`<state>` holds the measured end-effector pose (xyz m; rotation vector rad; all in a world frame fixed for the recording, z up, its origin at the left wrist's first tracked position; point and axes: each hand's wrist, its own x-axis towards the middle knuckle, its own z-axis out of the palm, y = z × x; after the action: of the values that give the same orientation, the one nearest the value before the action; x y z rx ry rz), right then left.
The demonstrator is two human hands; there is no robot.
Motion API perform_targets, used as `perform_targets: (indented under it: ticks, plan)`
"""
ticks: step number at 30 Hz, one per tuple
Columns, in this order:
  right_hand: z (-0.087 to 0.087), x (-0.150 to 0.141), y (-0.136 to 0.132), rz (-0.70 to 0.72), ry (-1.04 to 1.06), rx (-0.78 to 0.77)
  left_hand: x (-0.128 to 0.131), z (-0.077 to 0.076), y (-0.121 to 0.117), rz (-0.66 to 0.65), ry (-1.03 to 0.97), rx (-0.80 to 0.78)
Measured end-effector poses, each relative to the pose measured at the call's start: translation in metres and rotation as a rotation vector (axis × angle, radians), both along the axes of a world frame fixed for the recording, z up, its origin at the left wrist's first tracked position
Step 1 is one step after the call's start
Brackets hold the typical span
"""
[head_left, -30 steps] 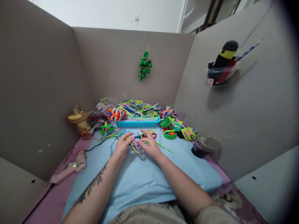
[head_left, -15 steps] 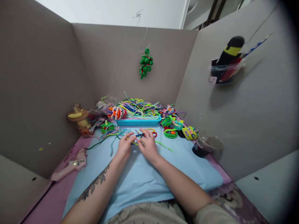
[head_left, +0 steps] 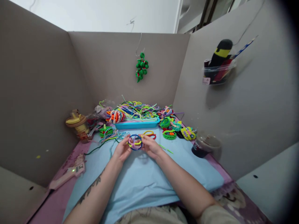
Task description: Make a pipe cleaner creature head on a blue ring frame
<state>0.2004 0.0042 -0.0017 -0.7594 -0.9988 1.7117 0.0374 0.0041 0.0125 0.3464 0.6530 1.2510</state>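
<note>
Between my two hands is a blue pipe-cleaner ring (head_left: 135, 149), its round face toward me, with purple and yellow pieces crossing inside it. The fingers of my left hand (head_left: 122, 150) grip its left edge, and those of my right hand (head_left: 150, 146) grip the right edge. Just behind my right hand lie scissors with red and yellow handles (head_left: 152, 136), their blades hidden. Short green pipe-cleaner pieces (head_left: 166, 149) rest on the light blue cloth (head_left: 144, 177) to the right. Dark green and pale blue strands (head_left: 102, 143) trail left of my left hand.
A blue tray (head_left: 137, 125) heaped with pipe cleaners stands at the back. Finished fuzzy figures (head_left: 169, 134) crowd the right, near a dark cup (head_left: 199, 149). A pink glue gun (head_left: 73, 172) with a lit green light and a yellow-lidded cup (head_left: 79, 124) are left. Grey panels (head_left: 109, 65) enclose the table.
My hands have moved apart and turned, so the blue ring now shows openly between them; before, they were pinched close together over it. The camera view has shifted slightly.
</note>
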Motion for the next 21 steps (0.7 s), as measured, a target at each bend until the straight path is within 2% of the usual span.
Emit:
perform_targets:
  ticks: [4, 10, 14, 18, 20, 21]
  plan:
    - [0.003, 0.005, 0.001, 0.023, 0.113, -0.007, -0.001, -0.002, -0.005, -0.136, 0.112, 0.037]
    - [0.002, 0.017, 0.009, 0.014, 0.121, -0.111, -0.004, 0.0, -0.008, -0.323, 0.358, 0.092]
    - [0.002, 0.017, 0.008, 0.076, 0.115, -0.173, -0.002, -0.001, -0.008, -0.378, 0.376, 0.094]
    - [0.002, 0.013, 0.006, 0.128, 0.059, -0.15, 0.0, -0.007, -0.009, -0.404, 0.42, 0.1]
    - [0.0, 0.01, 0.005, 0.09, 0.033, -0.111, 0.001, -0.01, -0.008, -0.429, 0.417, 0.117]
    - [0.0, 0.008, 0.005, 0.022, 0.018, -0.074, 0.001, -0.01, -0.007, -0.424, 0.386, 0.119]
